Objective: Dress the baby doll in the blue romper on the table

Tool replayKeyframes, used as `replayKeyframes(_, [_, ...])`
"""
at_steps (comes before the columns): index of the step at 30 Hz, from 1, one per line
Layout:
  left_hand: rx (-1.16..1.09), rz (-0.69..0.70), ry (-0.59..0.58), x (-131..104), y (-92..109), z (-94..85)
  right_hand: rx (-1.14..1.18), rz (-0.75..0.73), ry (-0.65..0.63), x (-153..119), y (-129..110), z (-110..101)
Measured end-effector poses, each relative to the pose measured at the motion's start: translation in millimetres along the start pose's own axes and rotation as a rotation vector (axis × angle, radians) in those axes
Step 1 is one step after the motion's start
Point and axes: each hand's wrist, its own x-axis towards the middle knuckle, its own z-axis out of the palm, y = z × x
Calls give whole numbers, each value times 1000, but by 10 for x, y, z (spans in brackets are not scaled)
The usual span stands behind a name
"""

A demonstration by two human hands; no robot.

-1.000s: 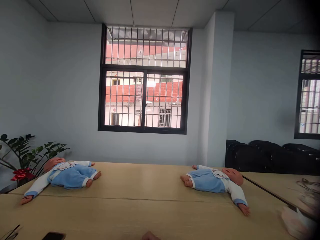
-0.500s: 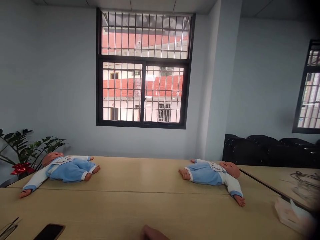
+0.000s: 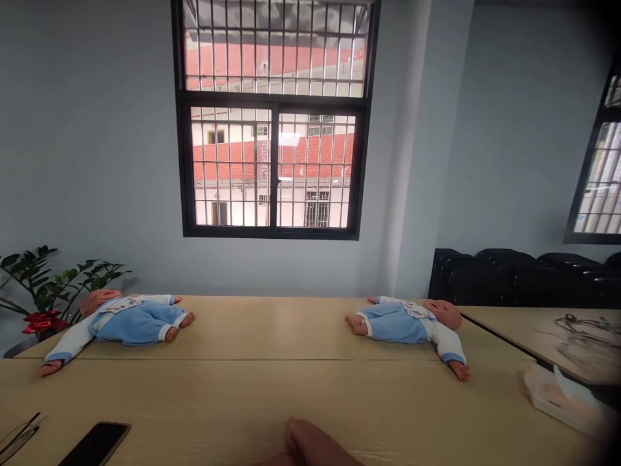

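In your head view, taken as a clock face, your right hand (image 3: pixel 320 448) sits at six o'clock, low against the bottom edge, over the table (image 3: pixel 272 336). Its fingers look curled, and a sliver of what is probably your left hand (image 3: pixel 274 461) shows just beside it, so the two seem to be together. The edge cuts both off; you cannot tell from here whether either one grips anything.

The first doll (image 3: pixel 133 323) lies on its back at eight o'clock, head outward. The second doll (image 3: pixel 395 327) lies at four o'clock, also on its back with its head outward, so their feet point toward each other. Both wear blue trousers and white sleeves, and both lie well apart from your hands.

Further out, you have a phone (image 3: pixel 97 443) and glasses (image 3: pixel 19 437) near eight o'clock, a tissue pack (image 3: pixel 563 401) near four, and cables (image 3: pixel 579 327) between three and four.

As far as this view shows, no handling of the dolls is under way: each lies dressed and untouched. Anything done or left beyond that, you cannot judge from this view.
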Motion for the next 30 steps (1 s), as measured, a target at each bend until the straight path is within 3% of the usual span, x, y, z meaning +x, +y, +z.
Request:
replayKeyframes(8, [-124,-24,-202,1,84,422,-144,-165,-51,265,99,119])
replayKeyframes(18, [-82,77,-228,41,76,442,-148,-156,-51,268,85,98])
replayKeyframes(23, [-31,153,-226,48,105,427,-76,-222,-102,266,64,66])
replayKeyframes(30, [-28,152,-243,30,159,400,-199,-123,-73,265,79,100])
